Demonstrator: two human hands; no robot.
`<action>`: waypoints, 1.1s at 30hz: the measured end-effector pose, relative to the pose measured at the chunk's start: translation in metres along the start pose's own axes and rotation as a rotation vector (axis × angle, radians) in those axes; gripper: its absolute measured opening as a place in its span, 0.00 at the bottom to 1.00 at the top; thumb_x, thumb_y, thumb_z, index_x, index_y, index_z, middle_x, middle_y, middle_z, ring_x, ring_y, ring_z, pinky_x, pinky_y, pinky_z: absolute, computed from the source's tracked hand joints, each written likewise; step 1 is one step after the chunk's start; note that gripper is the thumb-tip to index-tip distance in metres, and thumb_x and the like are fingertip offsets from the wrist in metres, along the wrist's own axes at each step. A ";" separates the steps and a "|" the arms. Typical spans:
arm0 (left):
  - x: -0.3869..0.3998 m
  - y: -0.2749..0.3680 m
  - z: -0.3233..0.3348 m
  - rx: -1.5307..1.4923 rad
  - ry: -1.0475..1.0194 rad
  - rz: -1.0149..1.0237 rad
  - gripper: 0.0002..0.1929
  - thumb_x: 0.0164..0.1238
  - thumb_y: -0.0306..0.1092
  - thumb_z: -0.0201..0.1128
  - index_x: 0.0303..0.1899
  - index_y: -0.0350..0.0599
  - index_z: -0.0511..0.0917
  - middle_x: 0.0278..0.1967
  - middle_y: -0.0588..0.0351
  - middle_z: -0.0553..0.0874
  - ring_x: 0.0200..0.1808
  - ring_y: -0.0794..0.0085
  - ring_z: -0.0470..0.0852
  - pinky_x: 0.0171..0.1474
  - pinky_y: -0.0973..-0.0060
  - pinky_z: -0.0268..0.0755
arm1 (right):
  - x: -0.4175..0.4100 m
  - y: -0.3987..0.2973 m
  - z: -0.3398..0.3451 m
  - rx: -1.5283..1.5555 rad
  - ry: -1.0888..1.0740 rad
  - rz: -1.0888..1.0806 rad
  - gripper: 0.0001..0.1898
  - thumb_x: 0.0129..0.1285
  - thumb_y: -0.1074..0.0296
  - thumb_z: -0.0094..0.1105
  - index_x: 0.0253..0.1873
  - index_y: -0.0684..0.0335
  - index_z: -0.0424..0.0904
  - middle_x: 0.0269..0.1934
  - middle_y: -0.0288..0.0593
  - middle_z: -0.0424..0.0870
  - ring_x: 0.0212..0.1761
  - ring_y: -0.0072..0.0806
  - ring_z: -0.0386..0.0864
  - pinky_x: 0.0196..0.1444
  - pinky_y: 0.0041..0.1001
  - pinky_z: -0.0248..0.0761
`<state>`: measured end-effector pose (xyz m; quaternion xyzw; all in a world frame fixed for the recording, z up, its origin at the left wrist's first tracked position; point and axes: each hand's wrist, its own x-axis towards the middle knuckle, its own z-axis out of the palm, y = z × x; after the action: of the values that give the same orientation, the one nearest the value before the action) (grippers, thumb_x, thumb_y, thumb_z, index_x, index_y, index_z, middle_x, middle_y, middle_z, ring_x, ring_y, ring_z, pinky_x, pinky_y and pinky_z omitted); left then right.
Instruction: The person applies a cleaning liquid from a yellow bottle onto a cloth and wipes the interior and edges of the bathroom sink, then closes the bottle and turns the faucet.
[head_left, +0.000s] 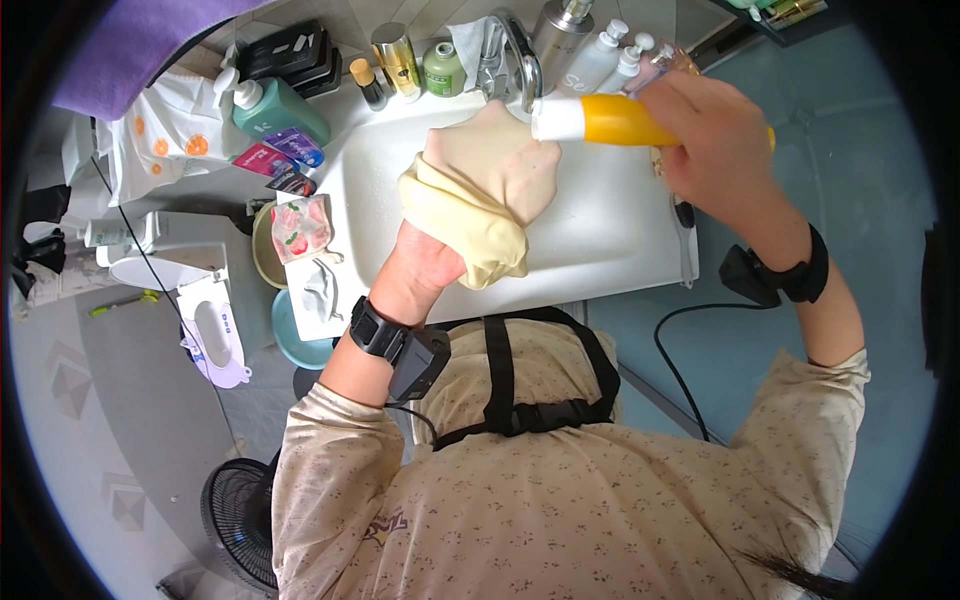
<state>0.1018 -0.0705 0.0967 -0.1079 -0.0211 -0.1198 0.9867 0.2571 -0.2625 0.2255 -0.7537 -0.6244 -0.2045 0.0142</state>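
A pale yellow piece of stretchy cloth (469, 217) is pulled over my left hand (431, 255), which holds it up above the white sink (622, 195). Inside it my fingers are spread and press the thinner, skin-toned part into points; only the wrist and heel of the hand show. To the right, my right hand (705, 142) grips a yellow bottle (619, 120) lying level in the air. Its white end (559, 120) points left, close to the cloth's upper right side. I cannot tell whether that end is open or whether anything comes out.
Behind the cloth stands a chrome faucet (527, 64). Bottles line the back rim, among them a green jar (444, 71) and a white pump bottle (592, 64). A strawberry-print pouch (301, 225) lies left; a brush (685, 225) lies right. A cable (664, 330) hangs from my right wrist.
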 end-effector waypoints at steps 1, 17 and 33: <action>-0.001 0.000 0.000 -0.013 -0.005 0.008 0.32 0.69 0.57 0.45 0.66 0.46 0.59 0.63 0.48 0.68 0.63 0.55 0.68 0.64 0.54 0.60 | 0.001 0.000 -0.001 0.001 0.000 -0.004 0.14 0.44 0.74 0.60 0.39 0.58 0.72 0.29 0.39 0.73 0.31 0.37 0.75 0.33 0.32 0.68; 0.001 -0.002 -0.004 0.172 0.063 0.077 0.27 0.71 0.54 0.44 0.66 0.51 0.59 0.62 0.52 0.68 0.62 0.63 0.69 0.62 0.65 0.66 | 0.009 -0.002 -0.002 -0.281 0.052 -0.199 0.09 0.46 0.70 0.57 0.34 0.56 0.72 0.29 0.34 0.69 0.32 0.25 0.72 0.35 0.25 0.65; 0.005 -0.009 0.001 0.371 0.216 0.136 0.26 0.72 0.56 0.43 0.65 0.56 0.60 0.59 0.56 0.71 0.58 0.67 0.72 0.61 0.68 0.67 | 0.020 -0.017 0.013 -0.200 0.010 -0.236 0.08 0.45 0.72 0.57 0.33 0.57 0.72 0.28 0.34 0.70 0.31 0.26 0.72 0.34 0.25 0.64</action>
<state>0.1046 -0.0803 0.1001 0.0876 0.0706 -0.0577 0.9920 0.2478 -0.2370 0.2164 -0.6718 -0.6850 -0.2696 -0.0822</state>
